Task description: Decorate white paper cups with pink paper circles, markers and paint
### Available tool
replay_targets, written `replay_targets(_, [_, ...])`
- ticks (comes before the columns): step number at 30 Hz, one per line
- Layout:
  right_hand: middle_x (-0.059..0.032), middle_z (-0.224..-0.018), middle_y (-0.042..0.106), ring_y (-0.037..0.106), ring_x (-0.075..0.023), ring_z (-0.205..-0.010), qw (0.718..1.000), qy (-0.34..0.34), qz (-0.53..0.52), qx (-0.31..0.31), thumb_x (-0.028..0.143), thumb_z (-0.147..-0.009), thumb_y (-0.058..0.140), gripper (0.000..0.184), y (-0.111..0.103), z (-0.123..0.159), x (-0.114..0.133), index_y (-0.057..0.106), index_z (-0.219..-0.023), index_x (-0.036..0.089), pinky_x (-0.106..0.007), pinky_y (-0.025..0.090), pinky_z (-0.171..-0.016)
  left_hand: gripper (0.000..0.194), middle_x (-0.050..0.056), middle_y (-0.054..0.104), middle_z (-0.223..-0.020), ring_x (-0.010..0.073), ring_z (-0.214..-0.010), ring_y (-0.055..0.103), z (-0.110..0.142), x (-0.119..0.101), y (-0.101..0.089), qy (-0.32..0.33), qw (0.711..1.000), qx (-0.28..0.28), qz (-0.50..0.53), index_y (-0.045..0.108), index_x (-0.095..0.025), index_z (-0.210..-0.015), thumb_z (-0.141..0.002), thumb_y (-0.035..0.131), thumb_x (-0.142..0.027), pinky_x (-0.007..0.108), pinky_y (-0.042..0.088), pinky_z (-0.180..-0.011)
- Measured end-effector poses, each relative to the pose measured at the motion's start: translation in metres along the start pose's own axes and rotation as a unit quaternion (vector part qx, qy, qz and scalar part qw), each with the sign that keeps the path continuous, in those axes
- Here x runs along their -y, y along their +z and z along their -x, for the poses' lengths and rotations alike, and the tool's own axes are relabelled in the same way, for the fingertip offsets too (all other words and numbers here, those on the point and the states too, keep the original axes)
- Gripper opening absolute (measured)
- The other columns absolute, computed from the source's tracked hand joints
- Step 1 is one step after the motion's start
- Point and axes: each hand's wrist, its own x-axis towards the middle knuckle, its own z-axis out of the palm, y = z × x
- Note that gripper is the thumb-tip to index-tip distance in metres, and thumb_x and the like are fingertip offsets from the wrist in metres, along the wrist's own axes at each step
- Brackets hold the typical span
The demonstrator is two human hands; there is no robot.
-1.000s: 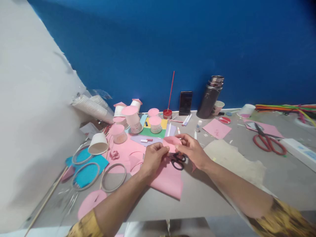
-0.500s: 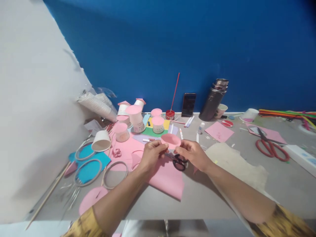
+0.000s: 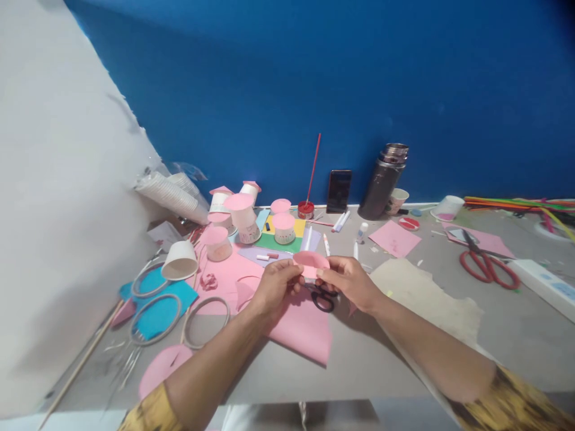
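The curled pink paper piece [image 3: 310, 260] was held over the black-handled scissors [image 3: 323, 301], and beyond it a red stick [image 3: 314, 164] stood in a red pot [image 3: 306, 211], while nested white cups [image 3: 173, 196] lay slanted at the far left. The left hand [image 3: 274, 286] had its grip clamped on the piece's left edge and the right hand [image 3: 353, 282] on its right. Bare bench [image 3: 359, 371] lay between the pink sheet [image 3: 303, 335] and the front edge.
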Motion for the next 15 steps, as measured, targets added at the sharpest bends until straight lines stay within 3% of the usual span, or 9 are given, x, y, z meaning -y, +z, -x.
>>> replay_targets(4, [-0.0001, -0.072, 0.069, 0.053, -0.0107, -0.053, 1.000, -0.001, -0.003, -0.022, 0.036, -0.077, 0.069, 0.026, 0.0013, -0.0012, -0.0015, 0.067, -0.094, 0.016, -0.023, 0.038, -0.050, 0.003, 0.002, 0.061, -0.058, 0.0070, -0.047, 0.052, -0.0013, -0.0029, -0.0013, -0.061, 0.997, 0.000, 0.053, 0.066, -0.011, -0.074, -0.077, 0.066, -0.012, 0.016, 0.038, -0.045])
replay_targets(7, [0.0025, -0.072, 0.066, 0.054, -0.0112, -0.054, 0.999, -0.012, 0.016, -0.026, 0.033, -0.079, 0.068, 0.031, 0.0020, -0.0015, -0.0038, 0.064, -0.105, 0.018, -0.024, 0.040, -0.051, 0.005, 0.002, 0.061, -0.060, 0.0088, -0.046, 0.053, -0.0003, -0.0046, -0.0014, -0.103, 0.991, 0.020, 0.085, 0.065, -0.013, -0.076, -0.080, 0.063, -0.010, 0.017, 0.040, -0.044])
replay_targets(11, [0.0032, -0.074, 0.065, 0.057, -0.0121, -0.058, 0.996, -0.042, 0.064, -0.050, 0.033, -0.082, 0.066, 0.032, 0.0011, -0.0019, -0.0067, 0.061, -0.111, 0.019, -0.025, 0.044, -0.055, 0.010, 0.003, 0.061, -0.061, 0.0133, -0.049, 0.059, 0.0001, -0.0062, -0.0019, -0.154, 0.979, 0.034, 0.130, 0.062, -0.014, -0.079, -0.084, 0.058, -0.007, 0.022, 0.047, -0.045])
replay_targets(15, [0.0010, -0.084, 0.069, 0.060, -0.0125, -0.063, 0.986, -0.069, 0.125, -0.082, 0.028, -0.081, 0.065, 0.033, 0.0009, -0.0018, -0.0080, 0.062, -0.112, 0.020, -0.025, 0.047, -0.059, 0.013, 0.013, 0.071, -0.075, 0.0173, -0.062, 0.070, 0.0002, -0.0072, -0.0007, -0.177, 0.971, 0.037, 0.156, 0.062, -0.010, -0.081, -0.088, 0.053, -0.004, 0.024, 0.058, -0.054])
